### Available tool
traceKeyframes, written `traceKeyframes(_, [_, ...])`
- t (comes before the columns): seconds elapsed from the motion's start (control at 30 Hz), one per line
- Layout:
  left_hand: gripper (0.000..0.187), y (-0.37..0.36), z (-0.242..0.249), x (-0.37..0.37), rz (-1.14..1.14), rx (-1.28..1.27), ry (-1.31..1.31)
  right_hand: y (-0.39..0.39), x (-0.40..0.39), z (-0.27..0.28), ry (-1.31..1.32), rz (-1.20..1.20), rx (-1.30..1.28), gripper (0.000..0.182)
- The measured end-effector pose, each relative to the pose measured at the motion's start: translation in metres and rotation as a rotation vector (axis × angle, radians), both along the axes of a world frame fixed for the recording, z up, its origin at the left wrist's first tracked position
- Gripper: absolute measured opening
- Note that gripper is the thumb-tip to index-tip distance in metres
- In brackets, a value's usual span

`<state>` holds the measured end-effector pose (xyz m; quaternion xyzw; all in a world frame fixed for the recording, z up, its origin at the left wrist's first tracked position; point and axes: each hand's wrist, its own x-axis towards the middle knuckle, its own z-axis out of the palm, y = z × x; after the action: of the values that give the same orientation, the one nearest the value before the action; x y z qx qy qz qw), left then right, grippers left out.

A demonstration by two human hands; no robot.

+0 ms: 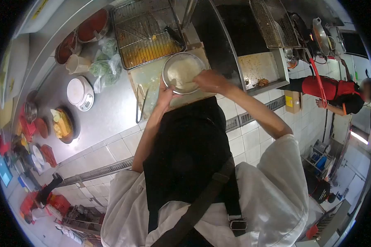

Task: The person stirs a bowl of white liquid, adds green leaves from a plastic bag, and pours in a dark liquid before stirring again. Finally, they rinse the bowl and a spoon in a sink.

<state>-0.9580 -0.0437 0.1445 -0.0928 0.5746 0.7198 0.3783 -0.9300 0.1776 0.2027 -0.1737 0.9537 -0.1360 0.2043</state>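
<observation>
A round metal bowl [164, 73] holding a pale, creamy mixture [183, 69] is in front of me at the counter edge, above a light cutting board [152, 85]. My left hand [165, 97] grips the bowl's near left side, thumb up by the rim. Over the right rim, my right hand [210, 81] is closed with its fingers at the mixture. Whatever it holds is hidden by the fingers. A pair of metal tongs [142, 103] lies on the board's left edge, apart from both hands.
Behind the bowl sits a tray with a wire rack [140, 39]. Leftward are bagged greens [105, 61], a white scale [80, 92] and a plate of yellow food [62, 125]. Fryer baskets [276, 24] hang at right. A person in a red apron [323, 90] stands farther right.
</observation>
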Motion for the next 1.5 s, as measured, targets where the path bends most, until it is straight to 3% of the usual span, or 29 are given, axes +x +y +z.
traceKeyframes(0.13, [0.071, 0.000, 0.005, -0.001, 0.018, 0.021, 0.013, 0.016, -0.006, 0.027, -0.039, -0.062, 0.199, 0.018])
traceKeyframes(0.2, [0.071, -0.001, 0.003, 0.002, 0.028, 0.014, -0.004, 0.012, -0.011, 0.008, 0.207, -0.049, -0.045, 0.024])
traceKeyframes(0.3, [0.070, -0.005, 0.005, -0.005, -0.003, 0.036, 0.008, 0.008, -0.023, -0.005, 0.298, -0.125, 0.002, 0.020])
traceKeyframes(0.4, [0.068, -0.006, 0.006, -0.007, -0.012, 0.076, 0.046, 0.007, -0.018, 0.017, 0.179, -0.179, 0.210, 0.015])
traceKeyframes(0.47, [0.066, -0.004, -0.014, -0.008, -0.037, 0.047, 0.009, 0.006, -0.009, 0.008, 0.209, -0.090, 0.216, 0.014])
traceKeyframes(0.5, [0.067, -0.007, -0.011, 0.002, 0.002, 0.095, 0.090, 0.009, 0.008, -0.008, 0.448, -0.068, 0.022, 0.014])
traceKeyframes(0.53, [0.070, 0.002, -0.021, 0.000, 0.032, -0.050, 0.083, -0.003, 0.007, -0.001, 0.289, -0.006, 0.267, 0.014])
traceKeyframes(0.57, [0.072, -0.004, -0.029, -0.001, 0.005, 0.002, 0.143, -0.012, 0.002, -0.001, 0.223, -0.048, 0.269, 0.013])
traceKeyframes(0.6, [0.077, -0.003, -0.031, -0.005, 0.006, -0.066, -0.017, -0.016, -0.003, 0.001, 0.177, -0.084, 0.228, 0.014])
traceKeyframes(0.63, [0.077, -0.005, -0.025, -0.004, 0.003, 0.001, 0.088, -0.024, -0.019, 0.038, 0.005, -0.002, 0.281, 0.014])
traceKeyframes(0.7, [0.071, -0.012, -0.021, -0.010, -0.134, 0.022, 0.161, -0.022, -0.030, 0.042, 0.005, -0.002, 0.159, 0.016])
traceKeyframes(0.77, [0.076, -0.014, -0.024, -0.014, -0.092, 0.025, 0.018, -0.014, -0.038, 0.022, 0.136, -0.057, -0.003, 0.016])
traceKeyframes(0.83, [0.070, -0.024, -0.067, -0.022, -0.115, 0.047, 0.007, -0.008, -0.043, 0.015, 0.197, -0.029, 0.084, 0.016])
traceKeyframes(0.9, [0.063, -0.037, -0.103, -0.036, -0.749, -0.659, 1.034, 0.001, -0.037, -0.007, 0.150, -0.044, 0.154, 0.016])
traceKeyframes(0.97, [0.052, -0.064, 0.083, -0.048, -0.762, -0.522, 0.860, -0.005, -0.024, 0.007, 0.203, -0.043, 0.136, 0.015])
traceKeyframes(1.03, [0.042, -0.098, 0.232, -0.091, -0.651, -0.206, 1.044, -0.008, -0.023, 0.007, 0.170, 0.028, 0.168, 0.015])
traceKeyframes(1.07, [0.038, -0.117, 0.297, -0.111, -0.463, -0.144, 1.124, -0.010, -0.022, 0.008, 0.114, 0.076, 0.192, 0.014])
traceKeyframes(1.1, [0.029, -0.124, 0.344, -0.122, -0.083, -0.295, 1.181, -0.014, -0.024, 0.015, 0.113, 0.098, 0.192, 0.014])
traceKeyframes(1.13, [0.035, -0.140, 0.366, -0.155, 0.062, -0.392, 1.282, -0.018, -0.027, 0.026, 0.148, 0.039, 0.150, 0.015])
traceKeyframes(1.17, [0.044, -0.144, 0.405, -0.180, 0.175, -0.522, 1.739, -0.018, -0.031, 0.034, 0.187, -0.021, 0.111, 0.016])
traceKeyframes(1.2, [0.051, -0.162, 0.421, -0.223, -0.006, -0.746, 1.713, -0.016, -0.033, 0.035, 0.192, -0.007, 0.116, 0.016])
traceKeyframes(1.27, [0.051, -0.180, 0.430, -0.297, -0.377, -0.792, 1.664, -0.012, -0.032, 0.034, 0.311, -0.122, 0.175, 0.016])
traceKeyframes(1.3, [0.051, -0.182, 0.434, -0.316, -0.373, -0.798, 1.671, -0.012, -0.032, 0.035, 0.321, -0.120, 0.173, 0.016])
traceKeyframes(1.37, [0.046, -0.177, 0.436, -0.336, -0.689, -0.743, 1.323, -0.012, -0.025, 0.034, 0.284, -0.203, 0.276, 0.013])
traceKeyframes(1.4, [0.039, -0.172, 0.438, -0.337, -0.744, -0.816, 1.373, -0.011, -0.026, 0.029, 0.283, -0.213, 0.270, 0.013])
traceKeyframes(1.43, [0.039, -0.171, 0.434, -0.344, -0.759, -0.815, 1.375, -0.008, -0.028, 0.021, 0.265, -0.148, 0.244, 0.013])
traceKeyframes(1.5, [0.039, -0.169, 0.426, -0.345, -0.370, -0.740, 1.419, -0.005, -0.026, 0.008, 0.237, -0.087, 0.211, 0.012])
